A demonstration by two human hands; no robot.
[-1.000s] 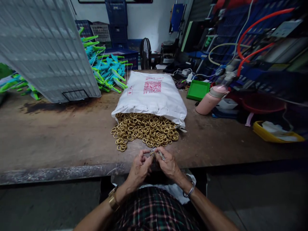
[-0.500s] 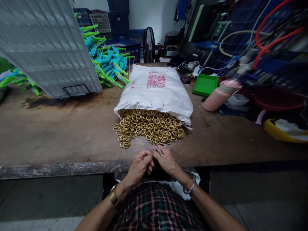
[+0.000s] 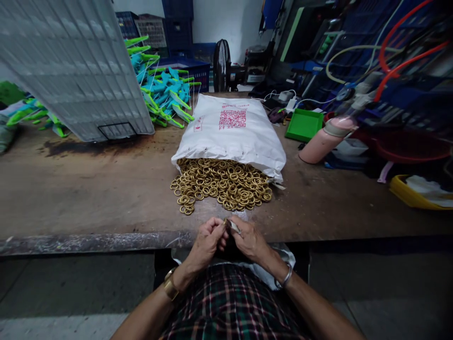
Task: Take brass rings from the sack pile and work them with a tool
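While our two hands meet over the front edge of the table (image 3: 71, 198), the left hand (image 3: 207, 241) pinches a small gold ring (image 3: 225, 221) between thumb and forefinger, its other fingers curled. Our right hand (image 3: 249, 242), fingers closed, grips a small pale piece (image 3: 235, 228) just beside that ring; we cannot tell its kind. At twelve o'clock from us, a pile of gold rings (image 3: 230, 189) lies at the mouth of a white sack (image 3: 226, 141). Between one and two o'clock we see a pink bottle (image 3: 320, 144) near a green tray (image 3: 304, 125).
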